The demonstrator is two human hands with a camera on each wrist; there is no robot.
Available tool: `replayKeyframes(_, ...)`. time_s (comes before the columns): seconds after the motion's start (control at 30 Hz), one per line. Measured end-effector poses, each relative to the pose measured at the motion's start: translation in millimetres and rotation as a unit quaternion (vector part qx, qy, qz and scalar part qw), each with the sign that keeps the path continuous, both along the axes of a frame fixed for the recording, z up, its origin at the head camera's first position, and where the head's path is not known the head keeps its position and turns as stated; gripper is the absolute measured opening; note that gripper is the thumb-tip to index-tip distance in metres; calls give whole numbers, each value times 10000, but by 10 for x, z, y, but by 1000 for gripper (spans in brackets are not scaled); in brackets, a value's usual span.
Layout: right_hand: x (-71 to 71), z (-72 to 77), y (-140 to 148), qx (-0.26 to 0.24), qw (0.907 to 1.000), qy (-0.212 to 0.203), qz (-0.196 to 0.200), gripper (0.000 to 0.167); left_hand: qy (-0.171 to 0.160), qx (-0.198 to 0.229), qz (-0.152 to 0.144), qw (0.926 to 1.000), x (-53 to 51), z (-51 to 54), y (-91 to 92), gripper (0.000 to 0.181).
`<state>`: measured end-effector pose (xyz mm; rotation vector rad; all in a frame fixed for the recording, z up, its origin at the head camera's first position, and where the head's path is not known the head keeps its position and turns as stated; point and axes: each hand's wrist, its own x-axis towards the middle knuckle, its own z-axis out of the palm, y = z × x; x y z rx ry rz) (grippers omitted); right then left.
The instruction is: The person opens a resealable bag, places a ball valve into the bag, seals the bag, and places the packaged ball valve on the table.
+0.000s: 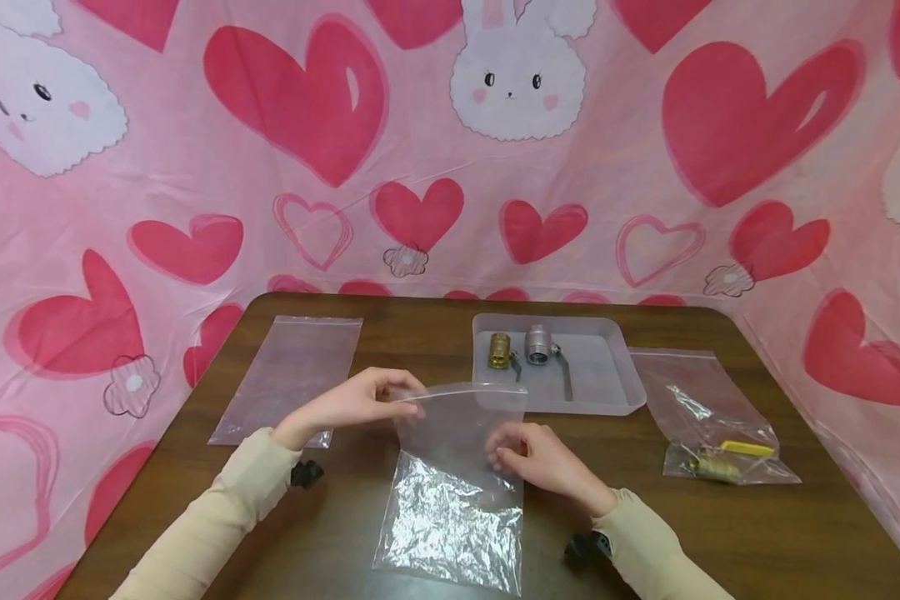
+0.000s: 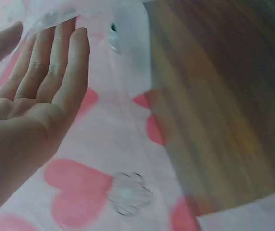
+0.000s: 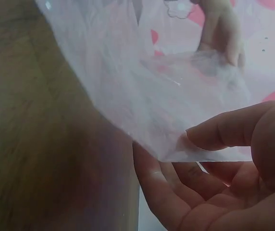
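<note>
A clear zip bag [image 1: 450,517] hangs upright between my hands, its lower part creased and shiny. My left hand [image 1: 371,398] pinches its upper left corner between thumb and fingers. In the left wrist view the film crosses those fingertips [image 2: 78,36]. My right hand [image 1: 543,458] holds the bag's right side below the zip strip, some fingers showing hazily through the film. In the right wrist view my thumb [image 3: 214,132] lies on the plastic [image 3: 128,91], with the other fingers curled behind its edge. I see nothing inside this bag.
A translucent tray [image 1: 607,367] behind holds a brass ball valve [image 1: 499,352] and a silvery one [image 1: 537,343] with a grey lever. Another zip bag [image 1: 292,375] lies flat at left. At right, a bag [image 1: 690,392] contains a yellow-handled brass valve [image 1: 716,468].
</note>
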<state>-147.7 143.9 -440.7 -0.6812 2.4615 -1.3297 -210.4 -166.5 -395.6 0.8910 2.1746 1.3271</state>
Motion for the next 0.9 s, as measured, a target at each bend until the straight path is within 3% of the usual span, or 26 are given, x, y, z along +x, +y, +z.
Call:
replayKeyframes(0.13,36,-8,47,284,9989,358,-34,11,1084,-385,159,9932,170,74,138,19)
replayKeyframes(0.23,44,29,93,468,9971,590,-131,9,1577,-468,494,9851,280,127,229,12)
replayKeyframes(0.4,69,111,187,703,9936,841,-256,9,1983,-526,942,9742,433,205,313,9)
replayKeyframes(0.57,117,162,246,566,9901,1249,-315,11,2605,-544,1039,9583,552,224,368,7)
replayKeyframes(0.7,130,215,262,396,9889,1378,-378,14,2980,-489,1054,9475,579,204,391,6)
replayKeyframes(0.9,134,277,300,362,9912,1181,-470,21,3106,-341,1143,9430,565,182,377,7)
